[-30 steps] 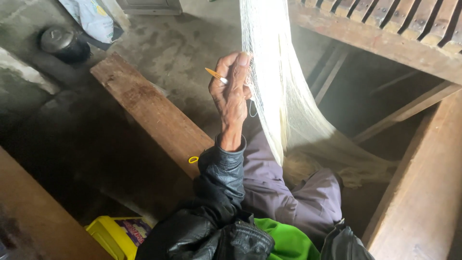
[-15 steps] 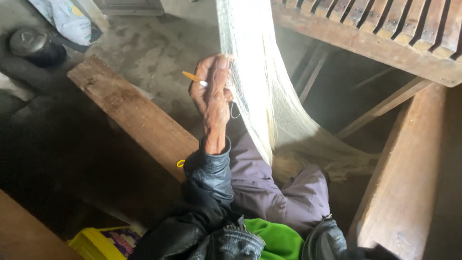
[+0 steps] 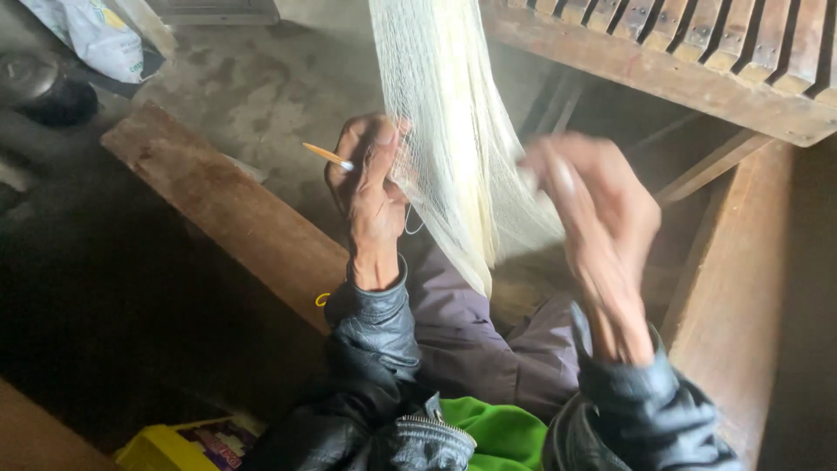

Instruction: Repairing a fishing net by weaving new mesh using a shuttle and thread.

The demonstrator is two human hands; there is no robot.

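A pale, fine-meshed net (image 3: 453, 131) hangs down from the top of the view onto my lap. My left hand (image 3: 370, 187) pinches the net's left edge between thumb and fingers; a thin orange stick (image 3: 327, 155) juts out to the left from the same hand. My right hand (image 3: 602, 227) is raised at the net's right side, blurred by motion, fingers curled close to the mesh. Whether it grips anything cannot be made out. Both arms wear black leather sleeves.
A brown wooden beam (image 3: 227, 209) runs diagonally at the left. A slatted wooden frame (image 3: 697, 61) crosses the top right, with another beam (image 3: 741, 288) at right. A yellow box (image 3: 187, 445) lies at bottom left, a white bag (image 3: 96, 35) and dark pot (image 3: 44, 87) top left.
My right hand has come up into view beside the net; it was out of sight before. The camera has moved closer and shifted, and my left hand keeps its hold on the net.
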